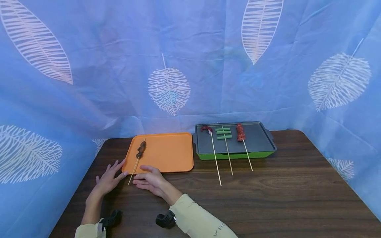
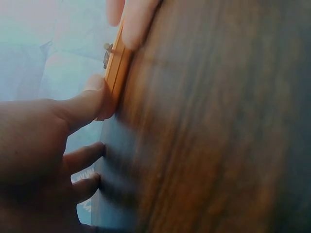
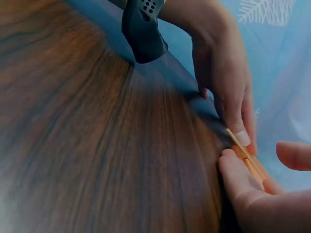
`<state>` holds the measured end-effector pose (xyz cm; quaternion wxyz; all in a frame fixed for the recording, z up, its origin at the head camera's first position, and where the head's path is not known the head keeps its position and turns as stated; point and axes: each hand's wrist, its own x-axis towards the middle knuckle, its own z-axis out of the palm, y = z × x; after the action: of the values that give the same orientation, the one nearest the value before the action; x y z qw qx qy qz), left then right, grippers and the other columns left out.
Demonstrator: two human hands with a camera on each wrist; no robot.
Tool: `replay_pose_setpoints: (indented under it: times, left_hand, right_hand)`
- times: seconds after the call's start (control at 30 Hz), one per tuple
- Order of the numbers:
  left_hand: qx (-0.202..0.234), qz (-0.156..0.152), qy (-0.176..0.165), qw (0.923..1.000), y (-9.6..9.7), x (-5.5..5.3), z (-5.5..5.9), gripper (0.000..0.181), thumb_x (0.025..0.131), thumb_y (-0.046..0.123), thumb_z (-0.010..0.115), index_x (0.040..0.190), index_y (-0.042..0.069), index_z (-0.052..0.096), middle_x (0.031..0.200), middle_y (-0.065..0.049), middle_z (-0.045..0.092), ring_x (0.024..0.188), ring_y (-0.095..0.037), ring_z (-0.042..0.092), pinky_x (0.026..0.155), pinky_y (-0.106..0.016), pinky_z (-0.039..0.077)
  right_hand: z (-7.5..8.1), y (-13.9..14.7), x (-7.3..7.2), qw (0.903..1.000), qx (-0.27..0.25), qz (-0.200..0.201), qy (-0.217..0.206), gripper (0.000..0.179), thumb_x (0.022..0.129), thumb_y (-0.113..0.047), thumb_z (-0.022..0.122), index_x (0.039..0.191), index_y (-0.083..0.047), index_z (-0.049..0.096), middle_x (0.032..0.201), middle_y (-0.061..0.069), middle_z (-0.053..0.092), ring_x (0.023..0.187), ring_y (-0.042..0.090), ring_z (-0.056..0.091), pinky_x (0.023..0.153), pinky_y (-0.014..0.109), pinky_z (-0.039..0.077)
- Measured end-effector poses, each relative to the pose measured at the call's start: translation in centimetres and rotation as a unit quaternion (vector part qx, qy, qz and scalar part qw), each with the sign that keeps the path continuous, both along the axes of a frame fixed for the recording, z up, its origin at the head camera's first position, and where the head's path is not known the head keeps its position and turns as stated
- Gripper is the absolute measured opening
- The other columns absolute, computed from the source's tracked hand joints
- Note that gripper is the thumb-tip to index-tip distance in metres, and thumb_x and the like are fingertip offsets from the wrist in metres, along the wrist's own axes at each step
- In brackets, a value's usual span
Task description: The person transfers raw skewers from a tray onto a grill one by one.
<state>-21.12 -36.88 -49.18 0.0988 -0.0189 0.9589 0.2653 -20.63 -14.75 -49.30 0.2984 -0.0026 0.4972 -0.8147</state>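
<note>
An orange tray [image 1: 166, 153] lies flat on the table, with a skewer of brown pieces [image 1: 141, 149] on its left part. The skewer's stick juts past the tray's front rim. My left hand [image 1: 107, 180] is at the tray's front left corner, fingers spread; in the left wrist view its thumb [image 2: 90, 99] touches the corner. To the right of the stick, my right hand [image 1: 150, 180] is by the front rim with fingers extended. In the right wrist view, fingers of the right hand [image 3: 272, 208] lie along the tray edge, its thumb raised.
A dark grill plate [image 1: 256, 135] on a green base [image 1: 262, 154] stands right of the tray. On it lie a dark red curled skewer [image 1: 206, 129], a green skewer [image 1: 224, 133] and a red meat skewer [image 1: 240, 133], sticks overhanging the front. Behind hangs a blue leaf-print cloth [image 1: 202, 89].
</note>
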Motion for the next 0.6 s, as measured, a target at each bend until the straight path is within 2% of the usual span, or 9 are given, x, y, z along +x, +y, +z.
replay_pose_setpoints:
  times: [0.2, 0.3, 0.6]
  left_hand:
    - [0.003, 0.003, -0.005, 1.0000, -0.2, 0.3, 0.1, 0.078, 0.104, 0.049, 0.054, 0.163, 0.008, 0.023, 0.164, -0.035, 0.007, 0.147, -0.061, -0.005, 0.099, -0.088, -0.011]
    - [0.001, 0.008, -0.012, 0.9999, -0.5, 0.5, 0.1, 0.077, 0.105, 0.047, 0.054, 0.162, 0.007, 0.022, 0.163, -0.036, 0.006, 0.147, -0.062, -0.006, 0.098, -0.088, -0.012]
    - [-0.004, -0.003, -0.005, 1.0000, 0.2, 0.2, 0.3, 0.078, 0.105, 0.048, 0.054, 0.162, 0.006, 0.023, 0.163, -0.036, 0.007, 0.147, -0.061, -0.004, 0.100, -0.088, -0.011]
  right_hand:
    - [-0.6, -1.7, -0.2, 0.9983, -0.037, -0.031, -0.033, 0.050, 0.100, 0.003, 0.060, 0.148, 0.003, 0.047, 0.118, 0.026, 0.070, 0.114, 0.040, 0.069, 0.099, 0.053, 0.052]
    - [-0.8, -2.2, -0.3, 0.9976, -0.040, -0.033, -0.046, 0.047, 0.100, 0.004, 0.060, 0.145, 0.002, 0.050, 0.117, 0.025, 0.071, 0.111, 0.039, 0.070, 0.098, 0.052, 0.053]
    - [-0.7, -1.5, -0.5, 0.9924, -0.084, -0.048, -0.076, 0.039, 0.099, -0.002, 0.065, 0.137, 0.005, 0.058, 0.120, 0.024, 0.069, 0.110, 0.036, 0.071, 0.098, 0.048, 0.054]
